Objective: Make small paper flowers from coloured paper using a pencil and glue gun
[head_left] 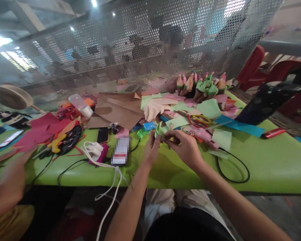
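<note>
Green paper piece (pixel 161 129), curled into a loop or cone, sat right between both hands, held just above the near edge of the green table (pixel 266 160). Left hand (pixel 152 149) gripped it from below-left, fingers closed round the curl. Right hand (pixel 184 145) came in from the right, thumb and fingertips pinched shut on its lower right edge. Both hands touched the piece, about equally near; it rose up and away from the hands, toward the far side of the table. Long axis probably ran upward and slightly left, but blur made the exact shape hard to read.

Just beyond the hands: loose paper sheets (pixel 208 108) in green, pink and cream, a blue strip (pixel 240 125), and scissors (pixel 199 118) with yellow-red handles. Farther back, a cluster of finished paper cones (pixel 203 85) stood upright together near the mesh screen (pixel 140 50); no holder for them could be made out. Brown paper (pixel 120 108) lay left of centre.

Left of the hands: a phone (pixel 102 135), a white charger (pixel 94 147) with cable hanging off the table edge, a black cable (pixel 234 170) looped on the right. Another person's hand (pixel 13 174) reached in at far left near red paper scraps (pixel 43 129).
</note>
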Demonstrator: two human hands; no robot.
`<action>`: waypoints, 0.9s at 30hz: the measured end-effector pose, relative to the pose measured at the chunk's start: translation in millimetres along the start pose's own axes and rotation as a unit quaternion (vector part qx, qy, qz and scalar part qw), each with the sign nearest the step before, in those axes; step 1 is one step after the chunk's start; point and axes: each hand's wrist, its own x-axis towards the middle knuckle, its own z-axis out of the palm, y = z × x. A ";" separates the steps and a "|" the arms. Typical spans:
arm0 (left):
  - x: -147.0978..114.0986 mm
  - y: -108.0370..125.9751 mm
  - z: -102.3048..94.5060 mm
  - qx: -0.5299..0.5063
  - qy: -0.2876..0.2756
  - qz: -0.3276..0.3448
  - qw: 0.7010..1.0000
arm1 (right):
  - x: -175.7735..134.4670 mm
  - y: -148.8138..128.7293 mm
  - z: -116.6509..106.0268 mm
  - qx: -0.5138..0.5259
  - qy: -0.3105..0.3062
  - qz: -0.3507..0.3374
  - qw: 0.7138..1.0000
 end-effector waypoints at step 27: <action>-5.4 12.0 -2.7 0.045 0.000 0.022 0.999 | -3.4 6.1 9.7 0.119 0.000 0.088 0.989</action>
